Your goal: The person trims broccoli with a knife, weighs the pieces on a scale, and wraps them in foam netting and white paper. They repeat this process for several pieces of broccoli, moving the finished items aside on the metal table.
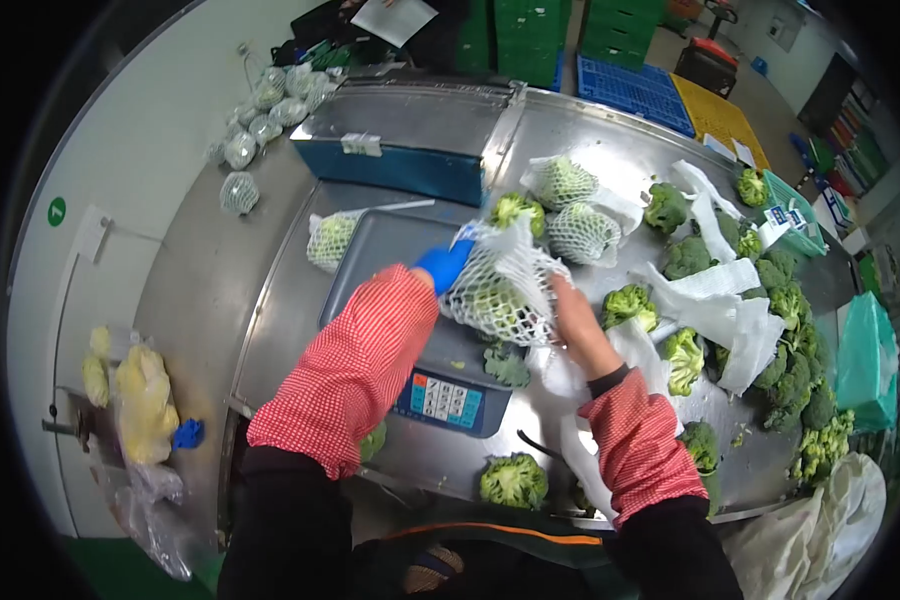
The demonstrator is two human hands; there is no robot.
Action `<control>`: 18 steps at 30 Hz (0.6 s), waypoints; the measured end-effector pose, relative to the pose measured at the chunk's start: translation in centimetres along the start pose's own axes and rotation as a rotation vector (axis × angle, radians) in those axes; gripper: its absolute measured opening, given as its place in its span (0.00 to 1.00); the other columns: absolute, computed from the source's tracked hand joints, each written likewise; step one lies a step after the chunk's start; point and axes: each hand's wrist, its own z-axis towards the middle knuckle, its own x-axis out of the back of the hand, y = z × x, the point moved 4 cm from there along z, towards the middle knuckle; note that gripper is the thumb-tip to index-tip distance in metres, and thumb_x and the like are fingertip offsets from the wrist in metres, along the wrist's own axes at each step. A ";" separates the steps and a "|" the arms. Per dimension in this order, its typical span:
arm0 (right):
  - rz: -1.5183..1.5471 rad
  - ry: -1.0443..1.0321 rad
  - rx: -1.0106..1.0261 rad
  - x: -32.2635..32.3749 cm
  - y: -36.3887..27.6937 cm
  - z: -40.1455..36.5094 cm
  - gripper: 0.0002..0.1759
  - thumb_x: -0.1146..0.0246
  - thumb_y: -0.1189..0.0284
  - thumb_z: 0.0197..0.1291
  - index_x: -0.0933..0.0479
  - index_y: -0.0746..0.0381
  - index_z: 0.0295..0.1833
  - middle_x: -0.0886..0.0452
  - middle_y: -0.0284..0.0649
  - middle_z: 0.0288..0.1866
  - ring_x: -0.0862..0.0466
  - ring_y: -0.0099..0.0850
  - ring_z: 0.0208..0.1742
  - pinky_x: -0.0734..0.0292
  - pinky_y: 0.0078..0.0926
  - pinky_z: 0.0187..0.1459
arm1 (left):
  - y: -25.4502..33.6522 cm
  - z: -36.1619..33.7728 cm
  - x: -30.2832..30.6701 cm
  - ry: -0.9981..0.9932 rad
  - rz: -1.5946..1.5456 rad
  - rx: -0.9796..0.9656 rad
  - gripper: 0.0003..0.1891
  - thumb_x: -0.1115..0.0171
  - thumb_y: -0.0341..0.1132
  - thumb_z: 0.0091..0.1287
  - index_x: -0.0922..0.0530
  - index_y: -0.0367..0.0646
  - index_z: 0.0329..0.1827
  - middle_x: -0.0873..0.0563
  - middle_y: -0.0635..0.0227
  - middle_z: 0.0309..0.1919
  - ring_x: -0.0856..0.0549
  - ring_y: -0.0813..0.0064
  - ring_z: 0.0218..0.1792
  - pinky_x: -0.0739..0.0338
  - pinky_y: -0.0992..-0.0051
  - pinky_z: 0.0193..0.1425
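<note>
A white foam net sleeve (pixel 500 300) with a pale green broccoli head showing through its mesh is held between my hands, over the grey weighing scale (pixel 370 262). My left hand (pixel 445 263), in a blue glove, closes on the sleeve's left side. On the right side, the fingers of my bare right hand (pixel 578 322) grip the mesh. A keypad (pixel 445 400) shows at the scale's near end. Beside it lies a small broccoli piece (pixel 507 366). Netted broccoli heads (pixel 582 234) rest just beyond my hands.
Loose broccoli (pixel 790 375) and empty white foam sleeves (pixel 715 305) cover the table's right side. A blue-fronted metal box (pixel 390 168) stands behind the scale. Several wrapped vegetables (pixel 240 150) sit at the far left. A green basket (pixel 795 215) is at the right edge.
</note>
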 end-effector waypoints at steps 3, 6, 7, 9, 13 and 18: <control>0.124 -0.023 -0.044 -0.2 -1.7 -1.8 0.22 0.53 0.58 0.69 0.26 0.69 0.45 0.20 0.37 0.32 0.21 0.25 0.26 0.27 0.22 0.29 | -1.1 -2.4 -3.3 -0.386 -1.084 0.042 0.39 0.67 0.65 0.70 0.36 0.40 0.69 0.25 0.51 0.61 0.24 0.61 0.61 0.28 0.64 0.62; 0.251 -0.038 -0.037 -0.7 -4.4 -5.9 0.19 0.52 0.61 0.68 0.26 0.68 0.42 0.20 0.37 0.31 0.20 0.25 0.28 0.26 0.21 0.29 | 2.1 -11.8 -1.9 -0.692 -1.611 0.110 0.33 0.63 0.58 0.73 0.35 0.38 0.67 0.26 0.53 0.62 0.23 0.61 0.60 0.29 0.60 0.66; 0.336 -0.034 -0.023 -1.0 -4.7 -7.2 0.18 0.52 0.62 0.68 0.26 0.68 0.41 0.20 0.37 0.31 0.20 0.25 0.28 0.26 0.21 0.30 | 0.5 -11.2 -4.0 -0.778 -1.705 -0.093 0.29 0.62 0.51 0.75 0.33 0.36 0.65 0.24 0.55 0.61 0.23 0.61 0.59 0.28 0.62 0.65; 0.569 -0.052 -0.126 -1.4 -5.1 -10.1 0.17 0.51 0.65 0.67 0.25 0.69 0.40 0.20 0.36 0.31 0.19 0.25 0.30 0.25 0.22 0.32 | -1.1 -13.3 -6.6 -0.756 -1.840 -0.066 0.31 0.61 0.53 0.73 0.36 0.35 0.67 0.26 0.53 0.62 0.23 0.59 0.60 0.29 0.61 0.66; 0.106 -0.237 -0.203 1.3 0.8 -13.3 0.20 0.53 0.66 0.69 0.29 0.68 0.58 0.20 0.43 0.49 0.19 0.29 0.48 0.25 0.27 0.51 | -2.1 -18.5 -9.3 -0.680 -1.925 -0.026 0.27 0.54 0.51 0.71 0.30 0.36 0.60 0.21 0.55 0.54 0.21 0.60 0.54 0.27 0.62 0.62; 0.362 -0.379 -0.110 -0.4 2.2 -18.2 0.30 0.54 0.56 0.72 0.42 0.62 0.72 0.34 0.40 0.70 0.30 0.28 0.66 0.32 0.28 0.64 | 2.1 -20.8 -9.3 -0.824 -2.140 0.091 0.17 0.50 0.38 0.70 0.24 0.38 0.55 0.17 0.62 0.48 0.18 0.67 0.50 0.23 0.67 0.57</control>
